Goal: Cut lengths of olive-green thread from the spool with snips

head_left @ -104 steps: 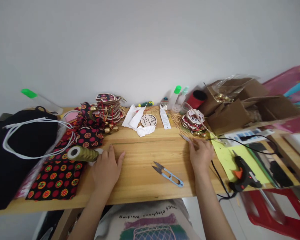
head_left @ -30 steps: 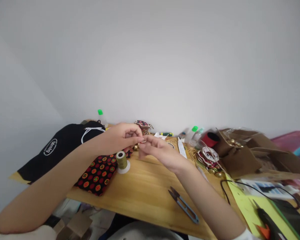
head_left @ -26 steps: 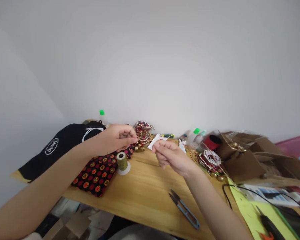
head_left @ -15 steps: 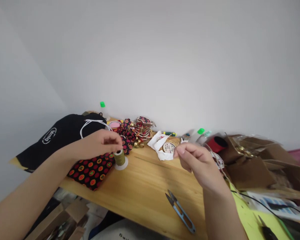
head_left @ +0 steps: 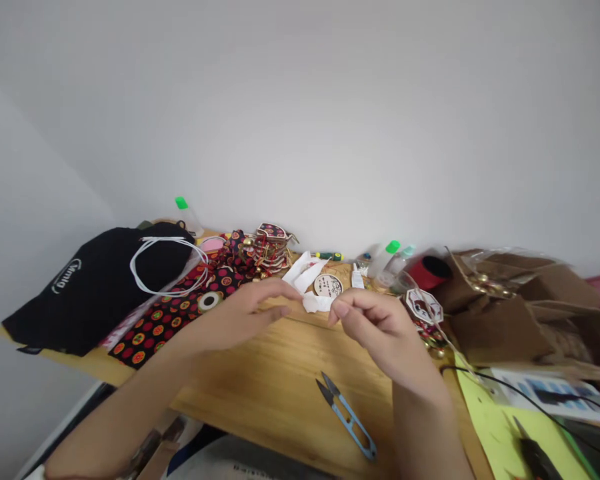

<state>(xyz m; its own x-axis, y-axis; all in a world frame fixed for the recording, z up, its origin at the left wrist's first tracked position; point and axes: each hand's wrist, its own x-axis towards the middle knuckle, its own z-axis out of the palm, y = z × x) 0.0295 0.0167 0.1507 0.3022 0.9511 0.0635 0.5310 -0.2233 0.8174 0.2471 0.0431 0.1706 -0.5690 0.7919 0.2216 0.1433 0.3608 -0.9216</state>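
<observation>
My left hand (head_left: 245,319) hovers above the wooden table (head_left: 280,387), its thumb and forefinger pinched together and pointing right. My right hand (head_left: 375,327) is a short way off to the right, fingers curled and thumb pressed to the forefinger. Any thread between them is too fine to see. An olive thread spool (head_left: 210,301) lies on its side on the black dotted fabric (head_left: 153,327), just left of my left hand. Blue-handled thread snips (head_left: 347,417) lie on the table below my right hand.
A black bag (head_left: 80,287) with a white cord sits far left. Ornaments with bells (head_left: 270,241), white tissue (head_left: 305,273), a round wooden disc (head_left: 329,285) and bottles (head_left: 387,253) line the back. Cardboard boxes (head_left: 500,320), a black cable (head_left: 505,383) and a yellow-green sheet (head_left: 485,413) fill the right.
My left hand left the spool and came right, toward my right hand. The spool, upright half a second ago, now lies on the fabric. The view swung slightly left.
</observation>
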